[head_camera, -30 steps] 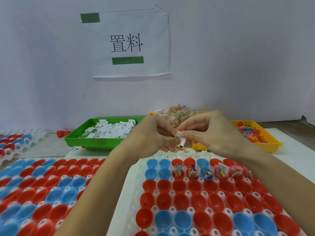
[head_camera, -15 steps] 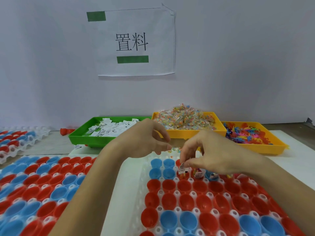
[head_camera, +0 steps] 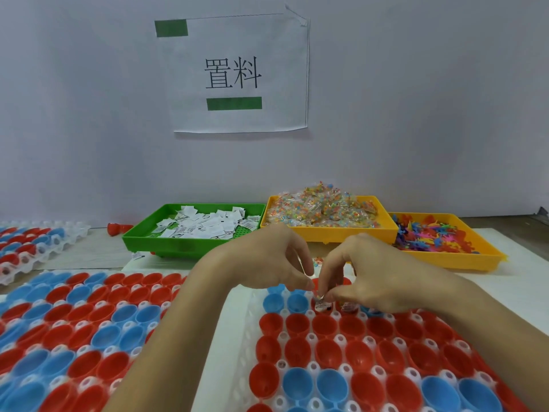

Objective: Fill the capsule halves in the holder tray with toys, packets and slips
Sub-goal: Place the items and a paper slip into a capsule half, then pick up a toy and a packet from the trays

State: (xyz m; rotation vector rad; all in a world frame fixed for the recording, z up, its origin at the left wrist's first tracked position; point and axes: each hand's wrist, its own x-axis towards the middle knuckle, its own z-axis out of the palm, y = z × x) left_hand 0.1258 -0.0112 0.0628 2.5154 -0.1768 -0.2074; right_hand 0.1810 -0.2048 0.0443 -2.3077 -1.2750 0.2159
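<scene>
Head view: right hand (head_camera: 377, 281) has lowered slip (head_camera: 321, 304) capsule-ward.

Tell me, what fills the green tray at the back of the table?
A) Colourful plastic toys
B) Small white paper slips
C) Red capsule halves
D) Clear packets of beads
B: the green tray holds a pile of small white paper slips, while the clear packets and the colourful toys sit in the two yellow trays to its right.
</scene>
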